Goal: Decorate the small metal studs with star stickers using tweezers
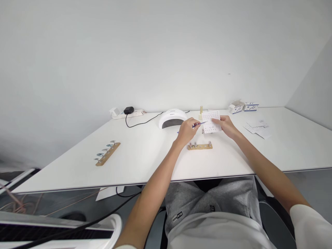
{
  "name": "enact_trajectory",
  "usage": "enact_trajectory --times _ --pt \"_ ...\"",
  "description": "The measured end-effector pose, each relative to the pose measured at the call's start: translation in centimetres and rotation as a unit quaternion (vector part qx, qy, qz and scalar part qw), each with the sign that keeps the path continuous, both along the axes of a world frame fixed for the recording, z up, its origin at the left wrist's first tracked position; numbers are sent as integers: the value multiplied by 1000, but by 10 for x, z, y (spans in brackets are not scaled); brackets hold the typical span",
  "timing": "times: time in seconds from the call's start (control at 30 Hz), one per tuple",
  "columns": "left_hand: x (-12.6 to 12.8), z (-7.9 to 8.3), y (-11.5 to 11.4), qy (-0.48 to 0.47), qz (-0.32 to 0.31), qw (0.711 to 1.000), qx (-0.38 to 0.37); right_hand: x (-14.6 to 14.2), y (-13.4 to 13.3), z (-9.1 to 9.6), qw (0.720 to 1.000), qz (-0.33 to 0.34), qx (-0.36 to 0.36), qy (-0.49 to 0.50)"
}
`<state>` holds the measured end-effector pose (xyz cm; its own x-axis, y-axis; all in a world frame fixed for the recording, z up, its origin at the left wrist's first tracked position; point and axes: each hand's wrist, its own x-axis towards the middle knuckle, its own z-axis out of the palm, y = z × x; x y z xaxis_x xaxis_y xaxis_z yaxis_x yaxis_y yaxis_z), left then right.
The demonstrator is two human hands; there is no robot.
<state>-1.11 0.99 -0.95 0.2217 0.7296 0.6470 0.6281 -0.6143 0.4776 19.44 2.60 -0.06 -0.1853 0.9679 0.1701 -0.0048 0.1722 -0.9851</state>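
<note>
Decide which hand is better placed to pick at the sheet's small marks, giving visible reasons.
Probably the left hand: it holds a slim blue tool, its tip at the white sheet, while the right hand is busy holding that sheet.

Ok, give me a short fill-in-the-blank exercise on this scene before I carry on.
1. Of the card and thin tool, the left hand holds the ____.
2. The lamp has a ____ shell.
3. The adapter is coloured ____.
4. Of lamp and boxes, farther right are the ____.

Missing words: thin tool; white; black; boxes
</note>
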Motion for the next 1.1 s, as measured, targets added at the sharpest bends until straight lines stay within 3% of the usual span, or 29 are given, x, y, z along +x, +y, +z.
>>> enact_trajectory --times 0.53,0.73,0.93,1.1 --pt "1 3 -3 -9 3 1000 -14 -1 4 -3 999 -28 39 -20" --pt "0 3 -3 -43 2 999 5 0 5 -1 997 -17 31 73" --pt "1 5 -4 -97 5 994 49 1 4 0 989 -78 -22 125" --pt "3 9 -9 -136 6 987 81 -3 0 3 990 -41 -31 134"
